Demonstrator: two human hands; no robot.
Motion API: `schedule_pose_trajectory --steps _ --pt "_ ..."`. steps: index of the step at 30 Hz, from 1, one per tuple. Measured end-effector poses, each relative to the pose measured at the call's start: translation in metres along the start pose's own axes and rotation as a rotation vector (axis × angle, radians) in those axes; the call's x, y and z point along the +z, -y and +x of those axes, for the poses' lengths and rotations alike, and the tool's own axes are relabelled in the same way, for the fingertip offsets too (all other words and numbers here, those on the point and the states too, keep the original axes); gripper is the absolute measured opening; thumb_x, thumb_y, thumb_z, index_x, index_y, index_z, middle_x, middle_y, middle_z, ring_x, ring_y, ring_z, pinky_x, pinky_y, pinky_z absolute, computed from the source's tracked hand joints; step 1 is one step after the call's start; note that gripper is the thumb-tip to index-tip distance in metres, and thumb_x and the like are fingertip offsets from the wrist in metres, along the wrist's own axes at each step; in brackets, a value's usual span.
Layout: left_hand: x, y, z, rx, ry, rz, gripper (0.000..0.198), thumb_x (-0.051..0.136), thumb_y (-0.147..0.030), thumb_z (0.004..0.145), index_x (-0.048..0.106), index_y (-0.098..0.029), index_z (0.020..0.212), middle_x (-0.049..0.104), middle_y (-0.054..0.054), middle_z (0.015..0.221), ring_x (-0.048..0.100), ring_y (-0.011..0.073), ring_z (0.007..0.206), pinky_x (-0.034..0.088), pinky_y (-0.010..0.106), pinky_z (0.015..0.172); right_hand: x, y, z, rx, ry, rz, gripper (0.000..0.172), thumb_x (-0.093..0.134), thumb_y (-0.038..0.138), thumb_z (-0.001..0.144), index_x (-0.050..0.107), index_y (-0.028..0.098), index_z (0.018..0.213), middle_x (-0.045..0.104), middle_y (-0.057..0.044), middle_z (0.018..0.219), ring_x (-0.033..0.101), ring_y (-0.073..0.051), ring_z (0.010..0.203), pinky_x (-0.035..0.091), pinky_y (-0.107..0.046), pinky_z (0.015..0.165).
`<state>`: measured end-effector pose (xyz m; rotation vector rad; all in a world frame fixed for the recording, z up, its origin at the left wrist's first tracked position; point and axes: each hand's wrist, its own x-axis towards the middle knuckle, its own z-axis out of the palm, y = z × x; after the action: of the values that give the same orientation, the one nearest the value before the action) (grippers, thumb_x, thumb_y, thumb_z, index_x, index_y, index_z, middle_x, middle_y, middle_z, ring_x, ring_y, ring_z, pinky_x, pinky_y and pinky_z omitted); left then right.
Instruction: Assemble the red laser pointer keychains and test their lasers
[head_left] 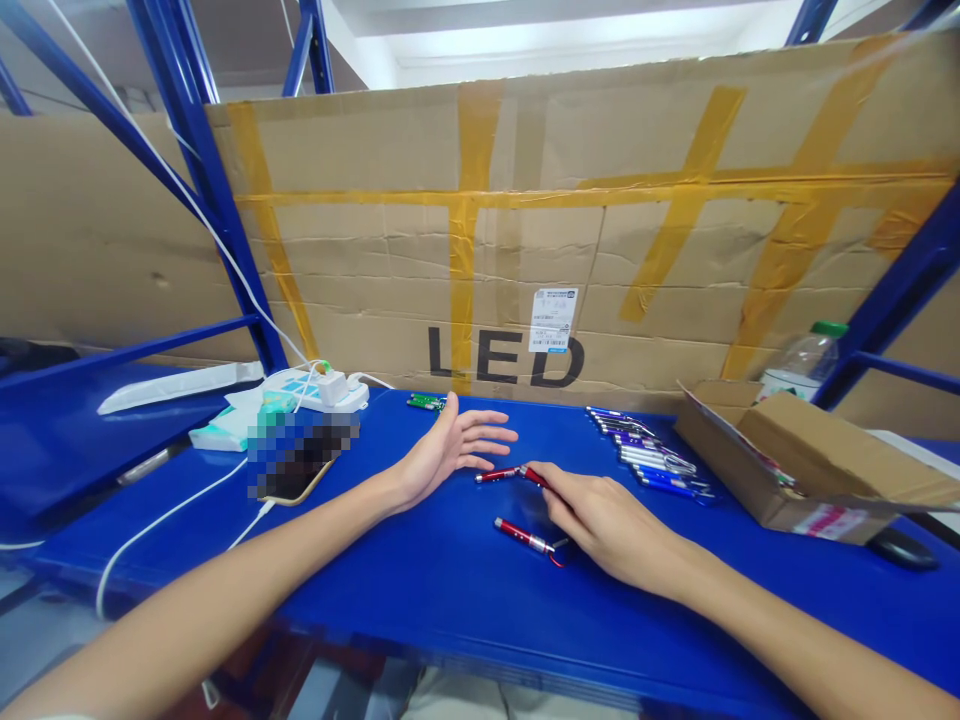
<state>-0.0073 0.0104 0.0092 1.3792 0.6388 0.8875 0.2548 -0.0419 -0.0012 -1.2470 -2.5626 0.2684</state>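
My left hand [457, 443] is raised a little over the blue table [420, 570], its fingers spread and nothing in them. Just to its right, my right hand [592, 505] pinches a red pen-like light. Beside the held one, a second red light [496, 476] lies with its end at or very near it; whether they touch is unclear. Nearer the front, another red light [523, 536] with a small red cord lies on the table, left of my right wrist.
Blue, silver and dark lights [652, 460] lie in a row at right, beside an open cardboard box [750, 480]. Small green lights [426, 402] lie at the back. A phone [304, 465], power strip [349, 397], tissue pack [221, 430] and white cables occupy the left.
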Motion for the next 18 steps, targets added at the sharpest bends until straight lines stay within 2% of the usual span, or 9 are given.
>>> schedule_pose_trajectory --steps 10,14,18 --pt "-0.002 -0.002 0.002 0.018 -0.021 -0.005 0.091 0.028 -0.089 0.098 0.064 -0.017 0.139 0.068 0.022 0.145 0.063 0.038 0.133 0.049 0.046 0.103 -0.003 0.005 -0.003 -0.117 0.075 0.079 0.03 0.033 0.031 0.116 0.053 0.024 0.139 0.075 -0.006 0.105 0.072 -0.024 0.086 0.045 -0.033 0.075" --pt "-0.002 -0.003 0.001 0.012 -0.031 -0.004 0.09 0.029 -0.089 0.098 0.064 -0.018 0.14 0.068 0.021 0.146 0.063 0.0374 0.133 0.049 0.046 0.103 -0.005 0.009 -0.004 -0.129 0.093 0.089 0.028 0.033 0.031 0.116 0.053 0.024 0.134 0.073 -0.003 0.097 0.068 -0.022 0.077 0.042 -0.032 0.071" --pt "0.0 0.0 0.001 -0.012 -0.019 -0.003 0.09 0.028 -0.089 0.098 0.064 -0.018 0.14 0.068 0.021 0.146 0.063 0.0372 0.133 0.049 0.046 0.104 -0.008 0.013 -0.003 -0.128 0.123 0.088 0.025 0.036 0.027 0.115 0.057 0.023 0.128 0.073 -0.003 0.095 0.067 -0.021 0.076 0.041 -0.032 0.07"
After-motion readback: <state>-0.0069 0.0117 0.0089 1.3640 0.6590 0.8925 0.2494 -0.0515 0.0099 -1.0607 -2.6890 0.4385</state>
